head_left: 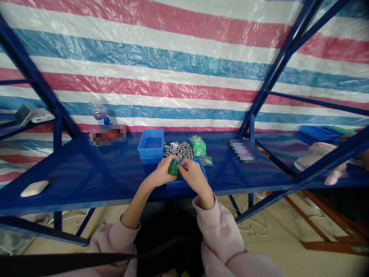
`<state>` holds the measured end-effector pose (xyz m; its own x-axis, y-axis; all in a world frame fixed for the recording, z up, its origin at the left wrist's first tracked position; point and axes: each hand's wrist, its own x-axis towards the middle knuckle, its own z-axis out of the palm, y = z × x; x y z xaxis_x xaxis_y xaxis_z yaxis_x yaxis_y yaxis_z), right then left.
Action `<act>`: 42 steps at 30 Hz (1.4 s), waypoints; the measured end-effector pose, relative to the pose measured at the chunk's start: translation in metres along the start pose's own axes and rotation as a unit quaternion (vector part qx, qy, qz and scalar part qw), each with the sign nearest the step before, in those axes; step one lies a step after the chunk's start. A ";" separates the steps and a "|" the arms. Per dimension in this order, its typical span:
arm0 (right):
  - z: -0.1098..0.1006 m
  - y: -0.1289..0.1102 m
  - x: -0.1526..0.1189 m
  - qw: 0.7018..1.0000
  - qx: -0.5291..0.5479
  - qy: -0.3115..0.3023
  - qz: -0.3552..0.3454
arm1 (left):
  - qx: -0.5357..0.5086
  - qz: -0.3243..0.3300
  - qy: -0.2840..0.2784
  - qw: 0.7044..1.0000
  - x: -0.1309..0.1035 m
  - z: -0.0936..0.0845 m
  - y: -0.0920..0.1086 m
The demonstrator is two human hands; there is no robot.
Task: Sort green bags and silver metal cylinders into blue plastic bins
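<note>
Closed around a green plastic bag [174, 168] is my left hand [163, 171]. My right hand [192, 174] pinches at the bag's right side, its thumb and fingertips together. Both hands are over a blue tray [179, 184] near the table's front edge, and they hide part of it. Just behind them lies a heap of small grey metal cylinders [184, 149]. Several green bags [198, 146] are piled to the right of the heap. Left of it stand stacked blue bins [150, 148]; the upper one looks empty.
On the blue table [127, 173] are a bottle [101, 113], a white object [35, 189] at far left and a blurred phone-like item [242, 151]. Blue frame bars [271, 73] flank it. At far right, another person's hand [336, 173] shows.
</note>
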<state>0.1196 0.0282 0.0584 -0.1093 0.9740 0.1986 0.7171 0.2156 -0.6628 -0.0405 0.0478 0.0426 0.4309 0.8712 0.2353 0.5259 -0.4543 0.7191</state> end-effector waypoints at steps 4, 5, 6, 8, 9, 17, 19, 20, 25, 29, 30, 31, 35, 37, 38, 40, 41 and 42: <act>-0.002 0.006 0.001 1.000 0.006 0.009 0.002 | -0.001 -0.002 -0.003 1.000 0.000 0.000 -0.001; -0.005 0.007 0.002 1.000 0.008 0.014 0.004 | 0.000 -0.003 -0.004 1.000 0.000 0.000 -0.001; -0.007 0.009 0.002 1.000 0.012 0.023 0.005 | 0.001 -0.004 -0.005 1.000 0.000 0.000 -0.001; -0.013 0.010 0.003 0.999 0.024 0.045 0.006 | 0.004 -0.004 -0.005 1.000 0.000 0.000 -0.001; -0.017 0.011 0.003 0.998 0.031 0.058 0.007 | 0.004 -0.004 -0.004 1.000 0.000 0.000 -0.001; -0.018 0.008 0.005 0.996 0.081 -0.020 0.023 | 0.004 -0.008 -0.003 1.000 -0.001 -0.002 0.002; -0.010 0.006 0.008 0.996 0.080 -0.024 0.017 | 0.003 -0.005 -0.003 1.000 -0.001 -0.002 0.002; -0.006 0.005 0.010 0.997 0.076 -0.021 0.014 | 0.003 -0.003 -0.003 1.000 0.000 -0.002 0.002; 0.004 0.004 0.013 0.995 0.094 -0.010 0.027 | 0.006 -0.003 0.000 1.000 0.000 -0.001 0.001; -0.002 0.009 0.007 0.983 0.169 -0.061 0.028 | 0.014 0.001 0.004 1.000 0.000 0.000 -0.001; -0.005 0.010 0.005 0.981 0.181 -0.073 0.022 | 0.014 0.004 0.004 1.000 0.001 0.000 -0.001; -0.007 0.010 0.002 0.978 0.188 -0.084 0.015 | 0.013 0.007 0.003 1.000 0.001 0.000 -0.002; -0.017 0.006 -0.005 0.976 0.180 -0.123 -0.017 | 0.012 0.007 0.001 1.000 0.000 0.000 -0.001; -0.019 0.004 -0.006 0.977 0.168 -0.128 -0.024 | 0.014 0.006 0.001 1.000 0.000 -0.001 0.001; -0.018 0.004 -0.005 0.978 0.163 -0.127 -0.025 | 0.015 0.006 0.000 1.000 0.000 -0.002 0.002; -0.016 0.005 -0.004 0.979 0.160 -0.122 -0.026 | 0.017 0.010 -0.005 1.000 0.000 -0.003 0.005; -0.014 0.006 -0.003 0.979 0.164 -0.119 -0.028 | 0.018 0.014 -0.009 1.000 0.000 -0.004 0.007; -0.012 0.007 -0.002 0.978 0.169 -0.116 -0.029 | 0.020 0.016 -0.013 1.000 0.000 -0.004 0.008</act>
<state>0.1332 0.0270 0.0618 -0.3234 0.9410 0.0999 0.4402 0.2431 -0.8644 -0.0397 0.0447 0.0506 0.4669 0.8508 0.2410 0.5395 -0.4900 0.6848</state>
